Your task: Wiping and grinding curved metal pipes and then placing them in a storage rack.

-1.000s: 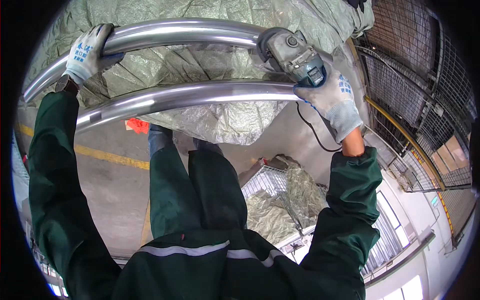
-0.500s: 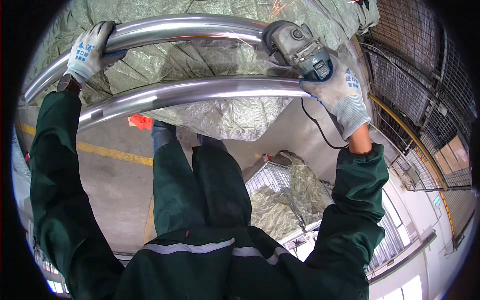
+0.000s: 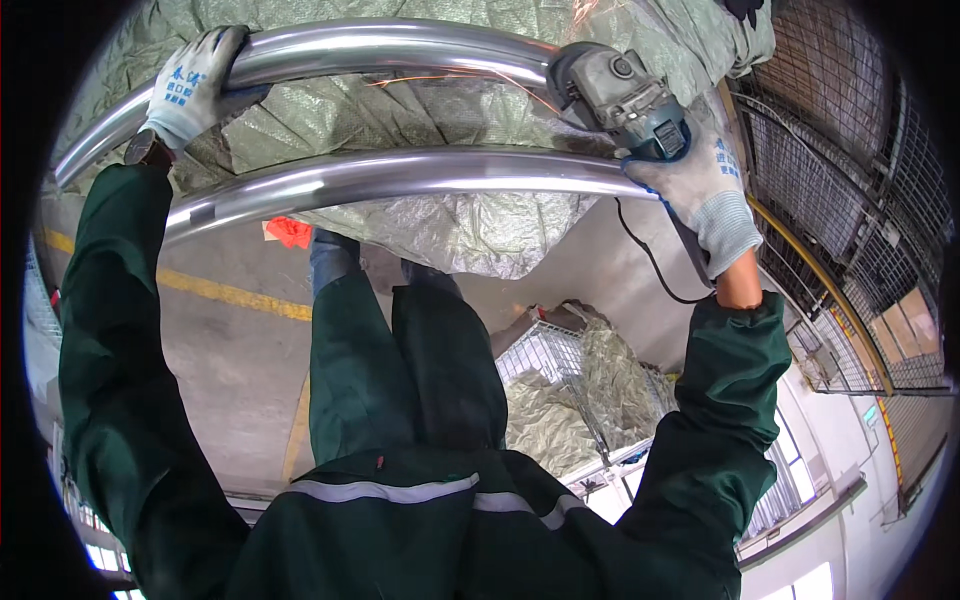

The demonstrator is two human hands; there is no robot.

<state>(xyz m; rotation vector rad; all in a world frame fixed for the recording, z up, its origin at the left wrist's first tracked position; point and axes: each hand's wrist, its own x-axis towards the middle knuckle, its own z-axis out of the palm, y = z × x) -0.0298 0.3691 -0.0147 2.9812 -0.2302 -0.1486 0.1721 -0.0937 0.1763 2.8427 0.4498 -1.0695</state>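
Note:
Two shiny bent metal tubes lie one behind the other over a grey-green woven sheet [image 3: 310,125]. My left hand [image 3: 195,88], in a white and blue work glove, wraps over the left part of the far tube [image 3: 400,48]. In my gloved right hand [image 3: 700,180] is an angle grinder [image 3: 625,100], gripped by its body. Its guarded disc end meets the right part of the far tube, and orange sparks fly off there. The near tube [image 3: 420,172] passes just below the grinder and reaches my right hand. A dark cord [image 3: 650,262] hangs from the grinder.
A wire-mesh crate [image 3: 545,350] with crumpled sheeting stands on the floor behind my legs. Tall mesh cages [image 3: 850,150] and a yellow rail [image 3: 815,265] line the right side. An orange-red scrap [image 3: 289,232] lies near my feet, by a yellow floor line [image 3: 230,295].
The grinder and my right hand have shifted slightly right in the picture. My left hand and the tubes appear a little higher and further right. Sparks continue, now spraying in a different pattern.

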